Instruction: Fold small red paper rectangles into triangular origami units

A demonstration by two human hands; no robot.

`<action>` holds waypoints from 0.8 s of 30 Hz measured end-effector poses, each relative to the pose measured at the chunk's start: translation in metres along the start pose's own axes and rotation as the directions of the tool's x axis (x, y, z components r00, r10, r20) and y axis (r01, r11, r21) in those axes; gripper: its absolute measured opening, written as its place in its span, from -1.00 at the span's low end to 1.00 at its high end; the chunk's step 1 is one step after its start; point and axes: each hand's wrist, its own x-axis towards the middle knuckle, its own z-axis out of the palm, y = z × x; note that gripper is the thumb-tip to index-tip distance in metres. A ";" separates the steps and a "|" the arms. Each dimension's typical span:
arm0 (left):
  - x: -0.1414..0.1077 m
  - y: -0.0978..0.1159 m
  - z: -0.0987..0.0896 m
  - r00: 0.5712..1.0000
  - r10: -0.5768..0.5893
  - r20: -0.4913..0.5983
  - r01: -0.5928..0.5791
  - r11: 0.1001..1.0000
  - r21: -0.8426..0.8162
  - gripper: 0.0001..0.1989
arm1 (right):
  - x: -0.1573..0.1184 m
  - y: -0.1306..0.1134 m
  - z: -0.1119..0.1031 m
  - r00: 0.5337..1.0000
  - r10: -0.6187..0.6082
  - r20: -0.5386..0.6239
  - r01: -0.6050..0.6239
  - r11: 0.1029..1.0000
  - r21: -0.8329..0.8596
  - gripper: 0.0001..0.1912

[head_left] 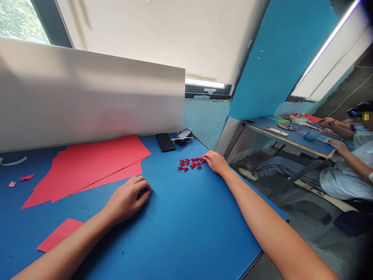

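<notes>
My right hand [216, 162] reaches to the right edge of a group of small folded red paper pieces [186, 164], its fingertips closed on a piece at the end of the group. Resting on the blue table [175, 225], my left hand [130, 197] has its fingers curled together, and what they hold, if anything, is hidden. Large red paper sheets [96, 163] lie stacked and fanned beyond my left hand. A smaller red paper [60, 234] lies partly behind my left forearm.
A black phone [165, 142] and a dark device with a white cable [183, 137] are near the back edge. Small folded scraps [27, 177] lie at the far left. A white board [96, 97] stands behind. At right, a person [346, 155] sits at another table [303, 142].
</notes>
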 end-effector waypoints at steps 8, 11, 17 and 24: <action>-0.001 0.001 -0.001 1.000 -0.004 0.006 0.004 1.000 -0.006 -0.83 | -0.005 0.000 -0.014 0.997 -0.065 0.031 0.060 0.990 0.124 -0.85; 0.000 0.001 -0.001 1.000 -0.004 0.004 0.004 1.000 -0.007 -0.83 | -0.006 0.000 -0.014 0.995 -0.086 0.048 0.078 0.987 0.140 -0.87; 0.000 0.001 -0.001 1.000 -0.009 0.009 0.009 1.000 -0.011 -0.84 | -0.006 0.000 -0.012 0.995 -0.084 0.054 0.076 0.987 0.142 -0.86; -0.001 0.000 -0.001 1.000 -0.004 0.009 0.004 1.000 -0.014 -0.84 | -0.008 0.001 -0.013 0.998 -0.056 0.042 0.049 0.987 0.151 -0.84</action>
